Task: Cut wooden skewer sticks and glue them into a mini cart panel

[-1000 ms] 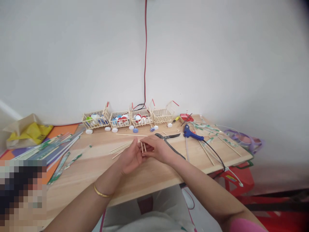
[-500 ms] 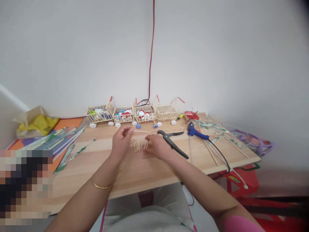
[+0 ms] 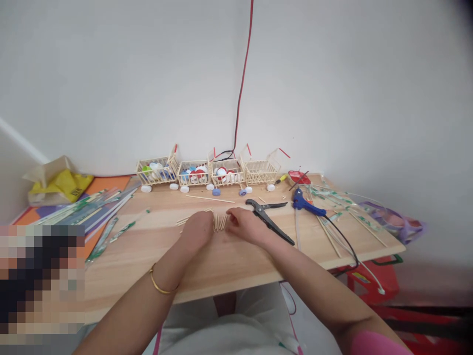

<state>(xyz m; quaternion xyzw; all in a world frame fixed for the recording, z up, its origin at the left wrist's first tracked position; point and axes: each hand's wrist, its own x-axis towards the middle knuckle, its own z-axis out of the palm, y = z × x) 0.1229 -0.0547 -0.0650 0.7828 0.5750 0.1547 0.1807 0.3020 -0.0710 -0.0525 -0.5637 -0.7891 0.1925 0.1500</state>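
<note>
A row of short wooden sticks [image 3: 220,222] lies on the wooden table [image 3: 221,261], between my two hands. My left hand [image 3: 197,230] rests knuckles-up against the left end of the row. Its fingers are bent down and hidden behind the back of the hand. My right hand [image 3: 244,225] lies palm-down on the right side, fingers loosely stretched with the tips on the sticks. More sticks [image 3: 183,221] poke out to the left of my left hand. Black scissors [image 3: 271,222] lie just right of my right hand.
Several small stick carts [image 3: 207,172] filled with bottle caps line the wall. A long stick [image 3: 210,198] lies in front of them. A blue glue gun [image 3: 306,204] with its cord and loose skewers sits at the right. Wrapped skewers and coloured paper [image 3: 92,212] lie at the left.
A second ago both hands held a few sticks above the table. The sticks now lie in a row on the table, and both hands have come down on either side of them.
</note>
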